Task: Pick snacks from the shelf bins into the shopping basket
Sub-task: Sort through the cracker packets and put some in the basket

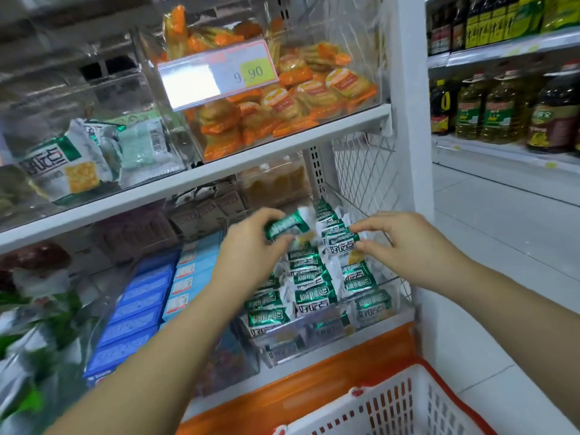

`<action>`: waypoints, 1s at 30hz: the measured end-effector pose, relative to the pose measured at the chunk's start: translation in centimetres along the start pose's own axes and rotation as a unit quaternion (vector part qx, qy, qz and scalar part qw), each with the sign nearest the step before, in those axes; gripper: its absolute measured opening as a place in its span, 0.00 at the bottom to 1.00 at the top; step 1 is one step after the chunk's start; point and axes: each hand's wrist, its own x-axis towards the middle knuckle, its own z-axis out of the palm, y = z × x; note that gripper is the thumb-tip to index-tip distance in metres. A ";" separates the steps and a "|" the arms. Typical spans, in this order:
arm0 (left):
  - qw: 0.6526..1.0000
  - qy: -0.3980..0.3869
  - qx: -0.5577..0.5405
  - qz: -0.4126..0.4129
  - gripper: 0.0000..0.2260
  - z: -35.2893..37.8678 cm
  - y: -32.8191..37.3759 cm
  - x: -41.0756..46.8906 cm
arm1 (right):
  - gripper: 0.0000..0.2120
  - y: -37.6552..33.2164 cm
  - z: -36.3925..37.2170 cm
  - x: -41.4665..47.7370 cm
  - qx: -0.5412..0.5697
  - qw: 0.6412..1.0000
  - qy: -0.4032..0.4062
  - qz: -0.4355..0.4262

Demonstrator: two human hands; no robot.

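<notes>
Left hand (251, 243), right hand (408, 246), one basket (392, 403), one price label (216, 73), over a dozen green packets (310, 296).

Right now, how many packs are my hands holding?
2. One green pack in the left hand, held above the bin; a second pack pinched by the right hand, not yet out. More may hide under the palms.

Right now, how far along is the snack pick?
Early. Done: nothing shows in the visible part of the basket. In hand: left hand holds a green packet above the bin; right hand pinches a second packet. Left: both into the basket.
</notes>
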 end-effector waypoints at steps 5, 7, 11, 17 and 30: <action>0.996 0.028 -0.032 -0.078 0.19 2.1 -3.5 7.5 | 0.18 2.5 1.4 3.0 -0.167 0.981 -0.084 -0.061; 0.995 0.018 -0.019 -0.095 0.18 3.5 -4.8 10.3 | 0.17 3.5 2.1 3.4 -0.168 0.978 -0.100 -0.066; 0.996 0.000 0.030 -0.089 0.18 6.2 -6.9 13.8 | 0.15 4.8 3.1 3.4 -0.146 0.982 -0.082 -0.092; 0.995 -0.053 0.064 -0.062 0.22 8.7 -9.5 15.6 | 0.13 5.8 3.8 3.3 -0.117 0.983 -0.048 -0.130; 0.962 -0.150 0.224 0.043 0.26 8.4 -11.7 16.0 | 0.13 5.9 4.0 2.9 -0.111 0.981 -0.024 -0.155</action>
